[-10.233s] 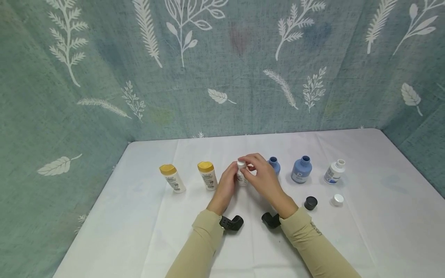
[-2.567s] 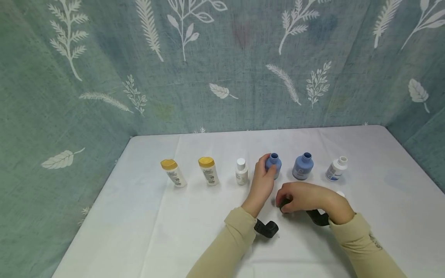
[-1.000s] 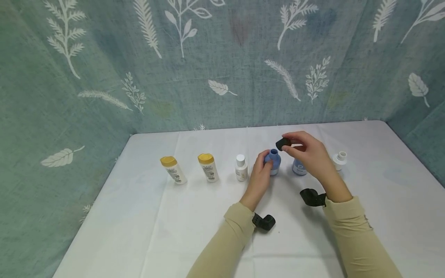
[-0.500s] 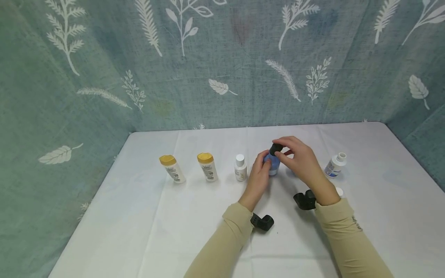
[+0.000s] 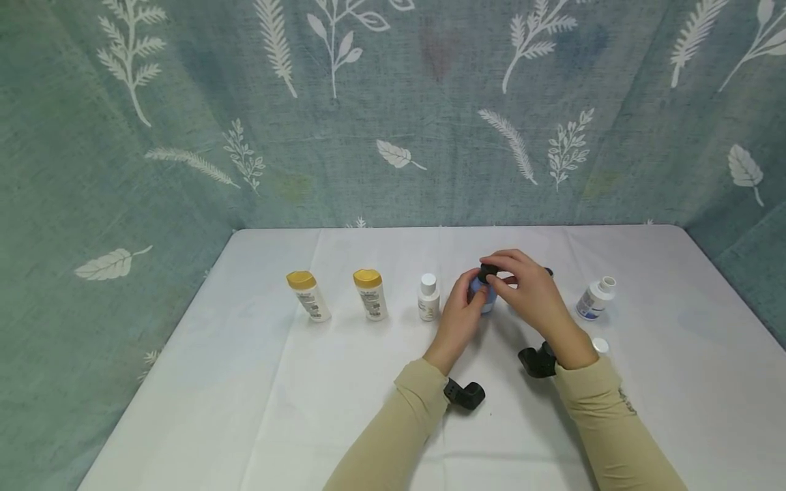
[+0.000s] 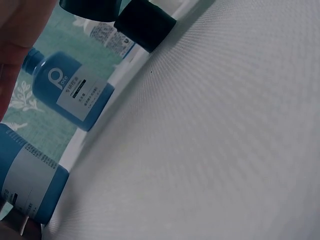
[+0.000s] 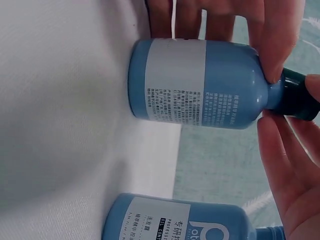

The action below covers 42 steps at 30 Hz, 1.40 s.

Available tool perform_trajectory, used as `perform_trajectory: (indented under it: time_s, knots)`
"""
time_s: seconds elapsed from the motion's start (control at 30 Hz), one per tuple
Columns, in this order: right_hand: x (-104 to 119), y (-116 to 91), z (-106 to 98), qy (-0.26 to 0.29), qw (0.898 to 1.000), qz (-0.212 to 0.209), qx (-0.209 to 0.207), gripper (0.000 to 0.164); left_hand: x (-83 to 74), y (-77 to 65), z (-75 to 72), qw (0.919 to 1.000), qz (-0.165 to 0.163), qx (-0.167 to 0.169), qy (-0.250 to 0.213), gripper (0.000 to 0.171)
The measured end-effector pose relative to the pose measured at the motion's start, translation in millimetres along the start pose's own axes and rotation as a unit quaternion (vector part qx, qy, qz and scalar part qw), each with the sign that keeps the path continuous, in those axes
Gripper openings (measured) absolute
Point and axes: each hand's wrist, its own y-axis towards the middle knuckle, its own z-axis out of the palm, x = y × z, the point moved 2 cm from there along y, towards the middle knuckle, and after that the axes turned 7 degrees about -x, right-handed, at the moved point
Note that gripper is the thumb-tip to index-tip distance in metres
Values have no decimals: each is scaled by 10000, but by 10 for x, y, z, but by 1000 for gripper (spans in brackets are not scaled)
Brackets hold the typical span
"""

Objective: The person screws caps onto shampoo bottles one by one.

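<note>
My left hand [image 5: 456, 317] grips a blue bottle [image 5: 475, 285], which stands upright on the table. On the bottle's neck sits a black cap [image 5: 488, 273], pinched by my right hand [image 5: 529, 290] between thumb and fingers. The right wrist view shows the cap [image 7: 295, 95] around the top of the neck, close above the shoulder of the blue bottle [image 7: 232, 75]. Beside it stands a second blue bottle [image 7: 150, 220] with a bare threaded neck; in the head view my right hand hides most of it.
A small white capped bottle [image 5: 428, 300] and two yellow-capped bottles [image 5: 370, 296] [image 5: 310, 298] stand to the left. At the right are an uncapped white bottle [image 5: 594, 300] and a white cap [image 5: 600, 346]. A black cylindrical piece [image 6: 145, 26] shows in the left wrist view.
Both hands have left the small white bottle and moved right. My left hand took hold of the blue bottle. My right hand lifted a black cap from the table and brought it onto the neck.
</note>
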Motion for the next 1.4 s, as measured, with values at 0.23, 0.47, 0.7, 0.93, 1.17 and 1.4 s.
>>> perform_trajectory:
  time_s: [0.23,0.47,0.7,0.93,1.17,1.4]
  knots:
    - [-32,-12,18,7,9999,-56,123,40,5,-12,-13,9996,89,14,259,39]
    - [-52,-13,23,109,9995,215,215,50,10,-4,-13,9997,124,-16,223,40]
    - [-51,-14,28,32,9990,272,357,47,16,-3,-12,9998,123,-20,173,39]
    - [-54,-11,37,118,9995,255,165,44,15,1,-8,9996,180,-21,216,40]
    - [-70,-8,45,184,9988,386,221,44,18,3,-6,9996,200,-18,206,39]
    - [-67,-12,2,56,9982,311,502,44,28,-4,-6,9997,117,44,193,40]
